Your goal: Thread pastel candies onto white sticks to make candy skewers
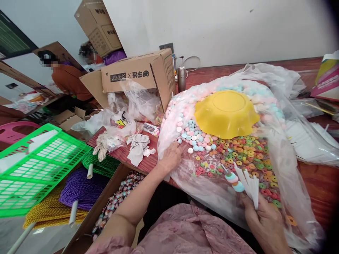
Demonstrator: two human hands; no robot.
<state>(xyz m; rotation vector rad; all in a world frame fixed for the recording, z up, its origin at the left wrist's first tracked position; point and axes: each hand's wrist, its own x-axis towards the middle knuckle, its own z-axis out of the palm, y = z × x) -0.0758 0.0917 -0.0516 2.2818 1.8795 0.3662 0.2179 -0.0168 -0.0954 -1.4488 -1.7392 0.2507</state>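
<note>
My left hand [171, 156] rests at the near left edge of a clear plastic sheet [196, 192], its fingers curled together beside a heap of round pastel marshmallow-like pieces [194, 135]. Whatever those fingers may pinch is too small to make out. My right hand [265, 217] is closed around a bunch of white paper-like sticks [249, 185]. With them it holds a skewer of blue and pink pieces [234, 180], tilted up to the left. Colourful candy rings [246, 151] lie spread between the hands. A yellow wavy-edged bowl [226, 113] stands upside down on the pile.
To the left are a green plastic basket [39, 169], purple twisted cords [82, 188] and a box of beaded skewers [119, 201]. A cardboard box [137, 77], a metal flask [182, 79] and a grey cloth [138, 148] sit on the table. Other people work at back left.
</note>
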